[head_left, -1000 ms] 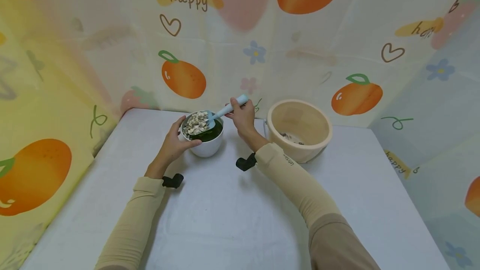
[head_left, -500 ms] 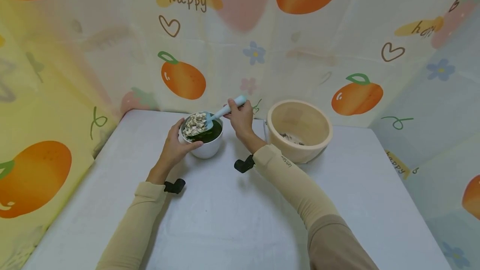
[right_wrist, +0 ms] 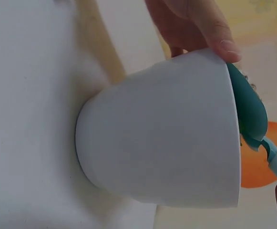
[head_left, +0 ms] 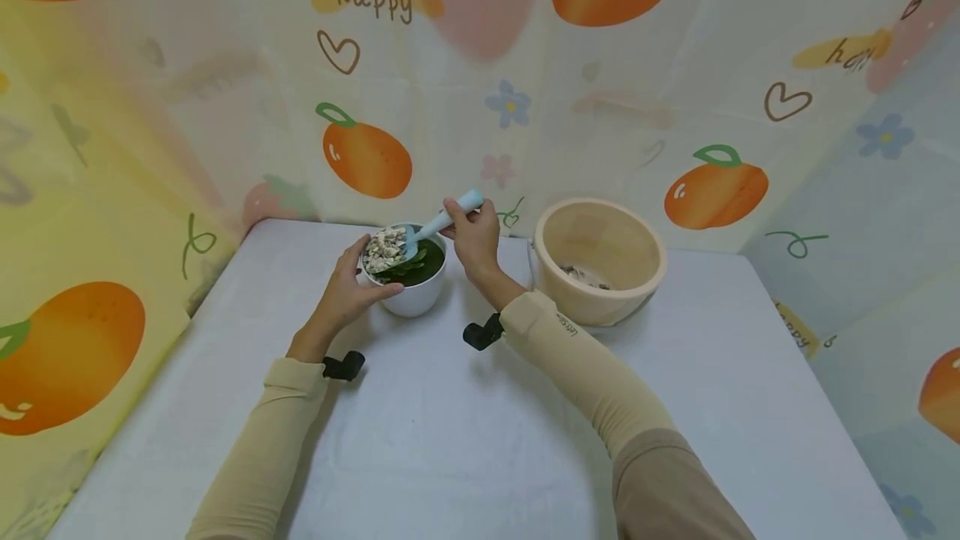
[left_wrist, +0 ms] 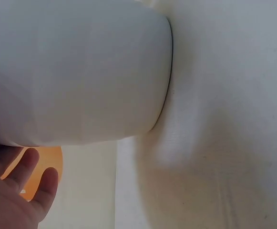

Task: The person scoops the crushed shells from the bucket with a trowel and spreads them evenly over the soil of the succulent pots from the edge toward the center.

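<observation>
A white flowerpot (head_left: pixel 411 302) stands on the table, with pale, mottled gravel (head_left: pixel 385 248) in its left part and dark green leaves (head_left: pixel 412 263) at its right. My left hand (head_left: pixel 348 286) grips the pot by its left side, thumb at the front near the rim. A light blue hand trowel (head_left: pixel 448 220) slants down into the pot's mouth, and my right hand (head_left: pixel 477 245) holds its handle. In the right wrist view the teal trowel blade (right_wrist: pixel 251 107) lies tilted at the rim, with bits of gravel above it. Its far side is hidden.
A large cream-coloured pot (head_left: pixel 592 298) stands to the right of my right hand, with a little gravel at its bottom. A white cloth covers the table (head_left: pixel 450 440). A fruit-patterned curtain (head_left: pixel 465 115) hangs right behind the table's back edge.
My right hand and the trowel handle have shifted slightly left. The blade has moved left within the pot, and more green leaf shows. My left hand keeps its hold on the flowerpot.
</observation>
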Demonstrator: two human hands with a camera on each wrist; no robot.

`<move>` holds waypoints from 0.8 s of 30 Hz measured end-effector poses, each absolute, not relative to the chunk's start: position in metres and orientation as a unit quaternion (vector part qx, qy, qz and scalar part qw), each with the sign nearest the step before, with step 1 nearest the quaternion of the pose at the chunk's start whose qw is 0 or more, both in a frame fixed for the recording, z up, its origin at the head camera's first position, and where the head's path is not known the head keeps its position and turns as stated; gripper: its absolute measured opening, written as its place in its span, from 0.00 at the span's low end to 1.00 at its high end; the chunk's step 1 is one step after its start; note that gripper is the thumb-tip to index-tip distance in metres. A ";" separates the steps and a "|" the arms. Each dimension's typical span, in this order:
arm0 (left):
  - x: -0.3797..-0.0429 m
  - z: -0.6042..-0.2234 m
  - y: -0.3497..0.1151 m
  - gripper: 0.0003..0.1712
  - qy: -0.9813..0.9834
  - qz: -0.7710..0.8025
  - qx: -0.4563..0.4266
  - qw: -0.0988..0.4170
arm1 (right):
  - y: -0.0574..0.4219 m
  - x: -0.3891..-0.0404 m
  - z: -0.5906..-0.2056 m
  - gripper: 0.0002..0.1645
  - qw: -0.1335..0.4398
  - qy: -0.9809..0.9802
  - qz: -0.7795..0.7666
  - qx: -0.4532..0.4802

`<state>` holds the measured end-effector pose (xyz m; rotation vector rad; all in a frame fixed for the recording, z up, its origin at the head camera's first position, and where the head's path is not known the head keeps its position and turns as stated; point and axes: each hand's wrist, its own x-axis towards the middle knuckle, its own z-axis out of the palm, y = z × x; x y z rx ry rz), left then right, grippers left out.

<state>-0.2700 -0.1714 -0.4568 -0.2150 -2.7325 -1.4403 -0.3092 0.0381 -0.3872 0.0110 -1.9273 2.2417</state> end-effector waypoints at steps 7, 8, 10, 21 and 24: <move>-0.270 -0.457 -0.172 0.63 -0.884 -0.462 -0.065 0.015 | 0.041 -0.307 -0.383 0.15 0.072 -0.643 0.762 0.024; -0.270 -0.457 -0.172 0.63 -0.884 -0.462 -0.065 0.015 | 0.041 -0.307 -0.382 0.15 0.069 -0.646 0.760 0.027; -0.270 -0.457 -0.172 0.63 -0.884 -0.462 -0.066 0.016 | 0.041 -0.306 -0.382 0.16 0.068 -0.648 0.758 0.030; -0.269 -0.460 -0.171 0.62 -0.882 -0.466 -0.066 0.019 | 0.040 -0.300 -0.379 0.17 0.105 -0.683 0.721 0.049; -0.268 -0.460 -0.170 0.62 -0.884 -0.464 -0.060 0.019 | 0.040 -0.297 -0.377 0.18 0.116 -0.697 0.705 0.058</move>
